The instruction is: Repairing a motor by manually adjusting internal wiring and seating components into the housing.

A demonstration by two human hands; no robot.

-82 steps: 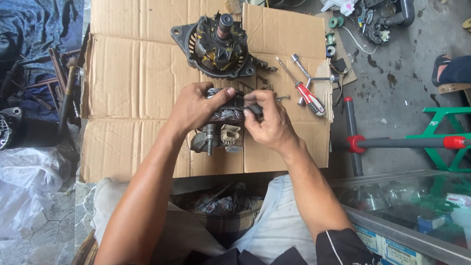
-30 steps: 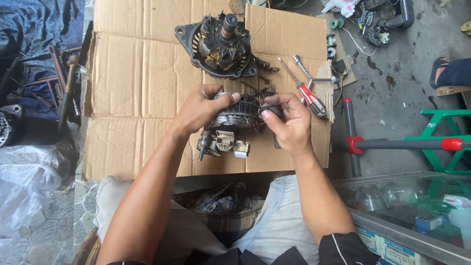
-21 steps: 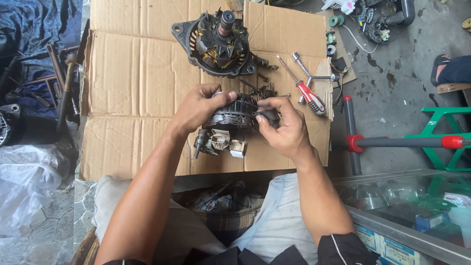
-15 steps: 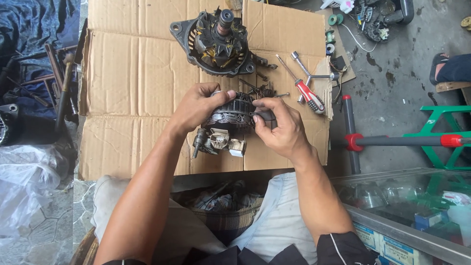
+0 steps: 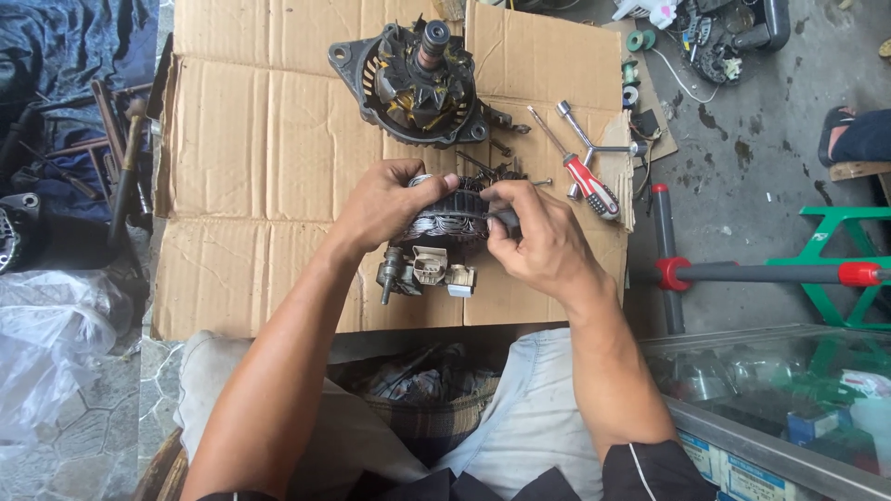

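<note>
Two hands are holding one stator (image 5: 452,215) over the cardboard (image 5: 260,158). Left hand (image 5: 385,199) is clamping its rim; right hand (image 5: 534,241) is pinching its side. It looks heavy and stiff, with thin wires, so gripping the rim seems safest. Nearby, a housing (image 5: 418,88) is cradling a rotor (image 5: 429,56).

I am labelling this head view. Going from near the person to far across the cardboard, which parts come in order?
Small grey part with a shaft → wound stator ring, held by left hand and right hand → alternator housing with rotor.
</note>
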